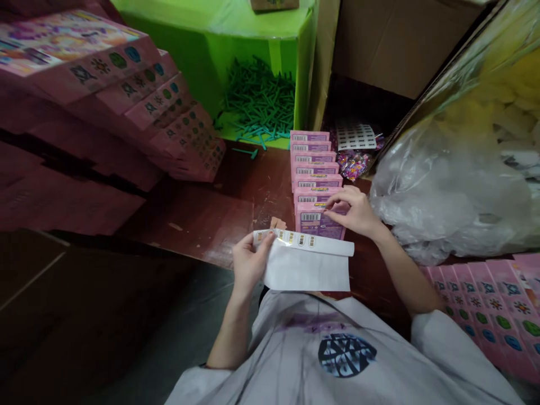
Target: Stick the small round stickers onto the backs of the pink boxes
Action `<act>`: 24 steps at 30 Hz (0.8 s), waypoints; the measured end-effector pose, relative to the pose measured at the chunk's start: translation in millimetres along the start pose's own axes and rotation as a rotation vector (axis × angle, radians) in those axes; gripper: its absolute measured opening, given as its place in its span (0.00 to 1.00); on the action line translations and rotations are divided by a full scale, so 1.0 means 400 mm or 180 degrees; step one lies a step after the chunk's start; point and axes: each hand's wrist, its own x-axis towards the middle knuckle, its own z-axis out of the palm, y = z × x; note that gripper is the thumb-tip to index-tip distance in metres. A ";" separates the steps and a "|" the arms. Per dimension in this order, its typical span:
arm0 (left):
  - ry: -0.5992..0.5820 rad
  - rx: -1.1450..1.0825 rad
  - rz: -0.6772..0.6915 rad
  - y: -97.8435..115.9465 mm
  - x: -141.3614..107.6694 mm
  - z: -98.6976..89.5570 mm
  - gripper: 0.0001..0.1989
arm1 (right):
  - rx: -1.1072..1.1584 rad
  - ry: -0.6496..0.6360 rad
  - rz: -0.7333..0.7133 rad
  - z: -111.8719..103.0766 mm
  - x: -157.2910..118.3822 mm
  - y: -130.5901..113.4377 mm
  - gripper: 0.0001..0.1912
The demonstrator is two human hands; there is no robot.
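My left hand (pixel 250 259) is closed on a white sheet of stickers (pixel 307 273), thumb on top. The sheet's upper edge curls over and shows a row of small oval gold-and-black stickers. Beyond it stands a row of pink-and-purple boxes (pixel 321 225), overlapping one behind another, each with a barcode label. My right hand (pixel 352 209) is over the nearest boxes, thumb and forefinger pinched together at the front box's top edge. Whatever is between those fingertips is too small to make out. Small yellowish strips show on the tops of several boxes.
Pink boxes (pixel 126 95) are stacked high at left, and more pink boxes (pixel 485 304) lie at lower right. A bright green bin (pixel 169 62) holds green sticks (pixel 261 101). Bags of colourful beads (pixel 354 163) and a large clear plastic bag (pixel 455 169) sit at right.
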 end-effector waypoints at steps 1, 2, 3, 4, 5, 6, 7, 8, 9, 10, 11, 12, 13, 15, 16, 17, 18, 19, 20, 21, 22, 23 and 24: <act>-0.0005 -0.0015 -0.0005 0.002 -0.002 0.003 0.15 | -0.0153 -0.0103 -0.0002 0.000 0.008 0.009 0.05; -0.0009 -0.0026 -0.0013 0.002 -0.004 0.005 0.15 | -0.0324 -0.0185 -0.0010 0.003 0.013 0.016 0.05; -0.0011 -0.0032 -0.0020 0.002 -0.006 0.006 0.15 | -0.0506 -0.0246 -0.0023 0.006 0.015 0.021 0.05; -0.0016 -0.0034 -0.0024 0.000 -0.008 0.007 0.15 | -0.0691 -0.0274 -0.0036 0.010 0.014 0.023 0.04; -0.0028 -0.0034 -0.0022 -0.001 -0.009 0.008 0.15 | -0.0873 -0.0285 -0.0051 0.013 0.010 0.021 0.04; -0.0042 -0.0035 -0.0013 -0.004 -0.010 0.009 0.14 | -0.1046 -0.0278 -0.0057 0.015 0.005 0.016 0.08; -0.0056 -0.0035 -0.0001 -0.006 -0.011 0.010 0.14 | -0.1198 -0.0245 -0.0063 0.017 -0.003 0.007 0.14; -0.0062 -0.0031 0.0016 -0.008 -0.012 0.011 0.14 | -0.1317 -0.0167 -0.0070 0.018 -0.011 -0.004 0.20; -0.0056 -0.0023 0.0031 -0.009 -0.012 0.013 0.14 | -0.1376 -0.0061 -0.0083 0.019 -0.020 -0.017 0.24; -0.0046 -0.0012 0.0046 -0.010 -0.012 0.015 0.14 | -0.1340 0.0038 -0.0121 0.020 -0.029 -0.030 0.26; -0.0030 -0.0002 0.0061 -0.010 -0.012 0.017 0.14 | -0.1193 0.0069 -0.0193 0.022 -0.039 -0.043 0.24; -0.0010 0.0000 0.0077 -0.010 -0.013 0.018 0.14 | -0.0956 -0.0002 -0.0272 0.024 -0.048 -0.054 0.21; 0.0007 -0.0006 0.0099 -0.010 -0.013 0.020 0.14 | -0.0679 -0.0177 -0.0334 0.027 -0.057 -0.063 0.17; 0.0021 -0.0041 0.0147 -0.009 -0.015 0.024 0.13 | -0.0167 -0.0649 -0.0340 0.035 -0.071 -0.071 0.12; 0.0024 -0.0061 0.0169 -0.009 -0.016 0.026 0.13 | 0.0038 -0.0794 -0.0271 0.039 -0.077 -0.071 0.10; 0.0026 -0.0073 0.0188 -0.010 -0.017 0.028 0.13 | 0.0214 -0.0807 -0.0172 0.043 -0.081 -0.068 0.07; 0.0029 -0.0075 0.0205 -0.010 -0.017 0.030 0.13 | 0.0373 -0.0699 -0.0084 0.047 -0.085 -0.064 0.05; 0.0034 -0.0069 0.0216 -0.011 -0.017 0.032 0.13 | 0.0516 -0.0547 -0.0030 0.051 -0.087 -0.059 0.03; 0.0039 -0.0060 0.0218 -0.011 -0.016 0.034 0.13 | 0.0633 -0.0391 -0.0007 0.054 -0.089 -0.055 0.02; 0.0044 -0.0053 0.0212 -0.012 -0.015 0.036 0.13 | 0.0702 -0.0256 -0.0006 0.057 -0.090 -0.051 0.02; 0.0039 -0.0049 0.0202 -0.012 -0.014 0.038 0.13 | 0.0728 -0.0178 -0.0009 0.060 -0.090 -0.049 0.02; 0.0032 -0.0050 0.0196 -0.012 -0.013 0.039 0.13 | 0.0745 -0.0162 0.0013 0.061 -0.090 -0.048 0.02; 0.0028 -0.0055 0.0200 -0.012 -0.013 0.040 0.13 | 0.0780 -0.0200 0.0081 0.061 -0.089 -0.048 0.02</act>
